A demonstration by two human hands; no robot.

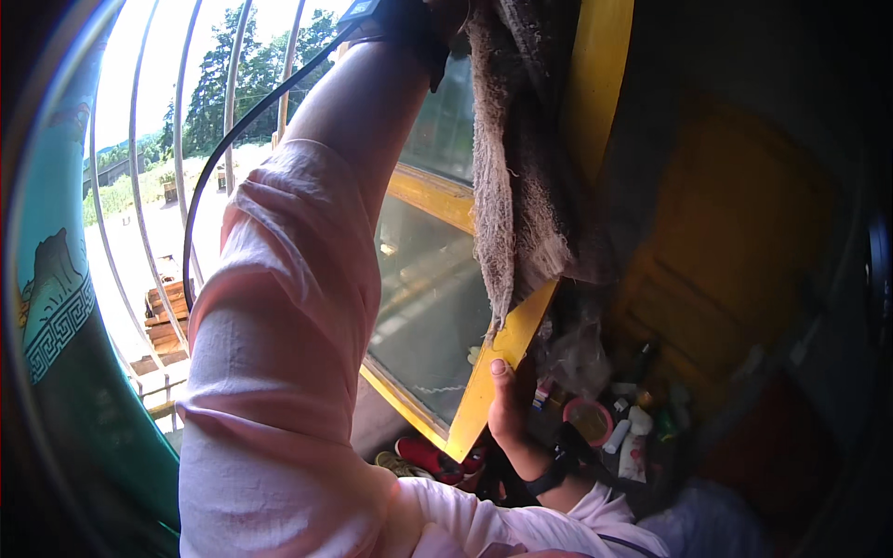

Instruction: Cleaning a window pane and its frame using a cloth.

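Note:
My left arm, in a pink sleeve, reaches up across the view. Only a dark bit of my left hand (452,15) shows at the top edge; its fingers are hidden. Right beside it hangs a shaggy grey-brown rag (498,177), draped down over the yellow window sash (437,197). Whether the hand grips the rag cannot be made out. Lower down, my right hand (508,414) is closed on the sash's edge near its bottom corner, thumb on the yellow wood and fingers behind it. Glass panes (423,298) fill the sash, which stands swung inward.
Metal bars (181,121) cross the window opening at left, beside a teal patterned curtain (56,279). A black cable (209,177) runs along my left arm. Below lie red shoes (428,458), a pink-rimmed round item (588,423) and small bottles. A yellow-brown panel (735,251) stands in shadow at right.

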